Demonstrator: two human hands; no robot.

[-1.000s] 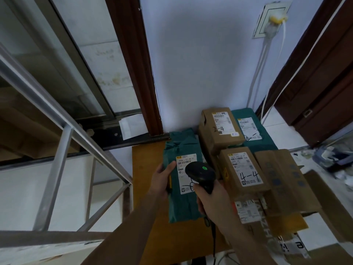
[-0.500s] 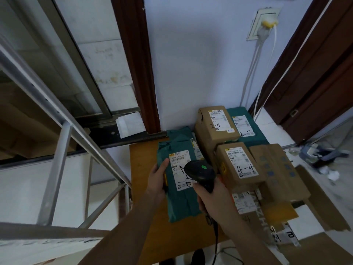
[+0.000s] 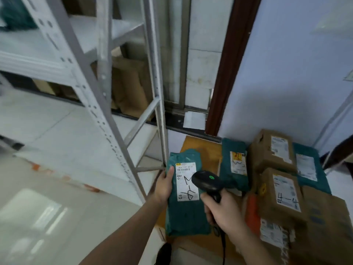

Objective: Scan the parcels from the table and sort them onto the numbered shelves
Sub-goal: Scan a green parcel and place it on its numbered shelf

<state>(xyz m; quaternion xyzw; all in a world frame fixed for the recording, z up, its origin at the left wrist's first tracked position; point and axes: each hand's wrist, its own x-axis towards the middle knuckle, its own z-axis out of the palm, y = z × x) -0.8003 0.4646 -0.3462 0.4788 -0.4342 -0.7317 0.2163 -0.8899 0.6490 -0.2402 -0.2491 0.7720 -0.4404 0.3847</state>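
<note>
Our left hand (image 3: pixel 165 185) grips the side of a green parcel bag (image 3: pixel 186 209). Our right hand (image 3: pixel 224 211) squeezes the black scanner (image 3: pixel 207 181) just over its label (image 3: pixel 186 181). The bag sits above the worktop (image 3: pixel 202 148), beside brown boxes (image 3: pixel 279 190).

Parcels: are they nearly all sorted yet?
Not nearly. A green one already sits on the shelf. The left hand holds a green parcel while the right hand aims the scanner. Several boxes wait on the table.
</note>
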